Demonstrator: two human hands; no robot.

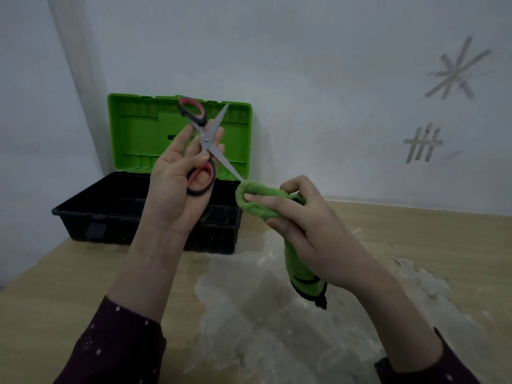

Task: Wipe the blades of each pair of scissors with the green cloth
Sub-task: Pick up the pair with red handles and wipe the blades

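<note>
A pair of scissors (206, 139) with black and red handles is held up in front of the toolbox, its blades spread wide apart. My left hand (177, 184) holds it, with the thumb through the lower handle ring and the fingers behind the pivot. One blade points up and right. The other slants down to the right, and its tip meets the bunched green cloth (259, 199). My right hand (302, 225) grips that cloth, pinching its top fold, while the rest of the cloth hangs down below the hand.
A black toolbox (116, 214) with its green lid (133, 128) standing open sits at the back left of the wooden table (55, 286). A worn pale patch covers the table's middle. Behind is a white wall with tape marks at the right.
</note>
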